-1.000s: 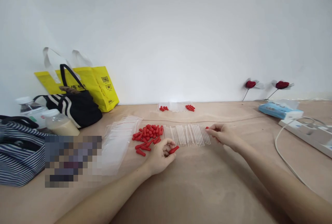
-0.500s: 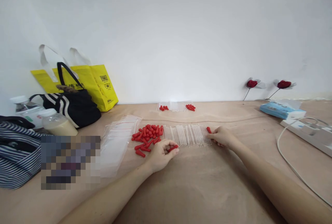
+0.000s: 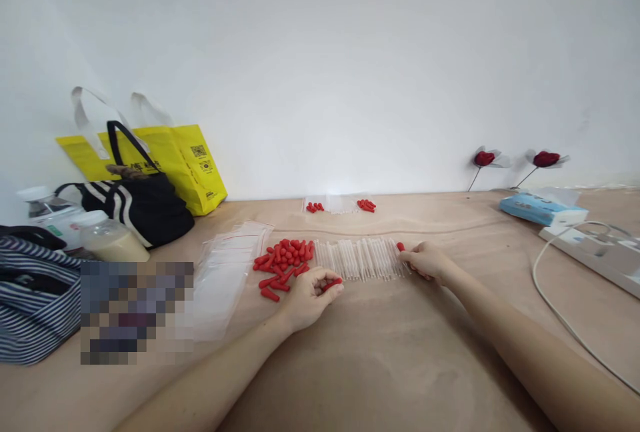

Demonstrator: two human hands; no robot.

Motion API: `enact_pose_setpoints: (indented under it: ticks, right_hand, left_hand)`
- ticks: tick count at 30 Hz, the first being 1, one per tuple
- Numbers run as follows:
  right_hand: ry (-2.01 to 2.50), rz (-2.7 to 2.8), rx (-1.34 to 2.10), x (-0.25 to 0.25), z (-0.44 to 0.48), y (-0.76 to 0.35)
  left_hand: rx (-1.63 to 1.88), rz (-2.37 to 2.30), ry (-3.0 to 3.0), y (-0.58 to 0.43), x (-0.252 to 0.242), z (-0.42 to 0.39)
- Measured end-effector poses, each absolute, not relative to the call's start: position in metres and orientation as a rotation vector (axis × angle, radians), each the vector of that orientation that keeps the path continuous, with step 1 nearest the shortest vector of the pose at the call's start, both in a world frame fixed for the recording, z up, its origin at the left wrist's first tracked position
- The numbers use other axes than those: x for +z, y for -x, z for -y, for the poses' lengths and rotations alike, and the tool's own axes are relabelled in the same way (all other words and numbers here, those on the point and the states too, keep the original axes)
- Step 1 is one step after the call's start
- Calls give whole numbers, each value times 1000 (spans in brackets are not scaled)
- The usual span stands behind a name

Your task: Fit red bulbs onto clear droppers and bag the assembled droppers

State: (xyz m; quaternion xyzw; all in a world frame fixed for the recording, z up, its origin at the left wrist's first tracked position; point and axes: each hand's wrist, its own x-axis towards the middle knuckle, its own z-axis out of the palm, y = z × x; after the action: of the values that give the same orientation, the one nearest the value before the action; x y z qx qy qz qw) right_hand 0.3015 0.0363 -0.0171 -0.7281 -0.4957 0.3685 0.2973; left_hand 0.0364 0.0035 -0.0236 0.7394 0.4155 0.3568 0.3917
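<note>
My left hand (image 3: 311, 293) is closed around a red rubber dropper bulb (image 3: 331, 285), whose end shows between thumb and fingers. My right hand (image 3: 424, 261) pinches another red dropper bulb (image 3: 401, 247) at the right end of a row of thin clear dropper tubes (image 3: 357, 259). Its fingers cover most of that bulb's narrow end, so I cannot tell whether it sits on a tube. The tubes lie side by side on the wooden table (image 3: 370, 359). Left of them, just behind my left hand, is a loose heap of red bulbs (image 3: 285, 255).
Clear zip bags (image 3: 220, 279) lie left of the heap. Filled bags (image 3: 343, 203) rest by the wall. A yellow bag (image 3: 200, 172), black bag (image 3: 155, 209), bottles (image 3: 113, 239) and striped bag (image 3: 40, 305) stand left. Tissues (image 3: 543, 209) and a corded power strip (image 3: 590, 252) are right.
My right fingers have shifted slightly over the red bulb at the row's end, and less of it shows. My left hand keeps its bulb in nearly the same place.
</note>
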Motion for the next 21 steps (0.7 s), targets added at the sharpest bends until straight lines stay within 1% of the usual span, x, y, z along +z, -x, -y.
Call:
enact_pose_setpoints:
  ticks: [8, 10, 12, 14, 19, 21]
  right_hand:
    - [1477, 1494, 1049, 1, -16, -271]
    - [1207, 1544, 1108, -1, -7, -258]
    - [995, 1617, 1078, -8, 1, -248]
    - [984, 1737, 877, -16, 8, -244]
    - [1051, 2097, 171, -32, 14, -249]
    - [1056, 2137, -6, -35, 13, -249]
  left_hand:
    - [1003, -1117, -1944, -34, -27, -7]
    - [1014, -1111, -1877, -35, -26, -6]
    - [1037, -1104, -1819, -36, -25, -5]
    - [1060, -1118, -1851, -36, -23, -4]
    - [1118, -1156, -2177, -35, -16, -5]
    - [1133, -1139, -2259, -35, -14, -4]
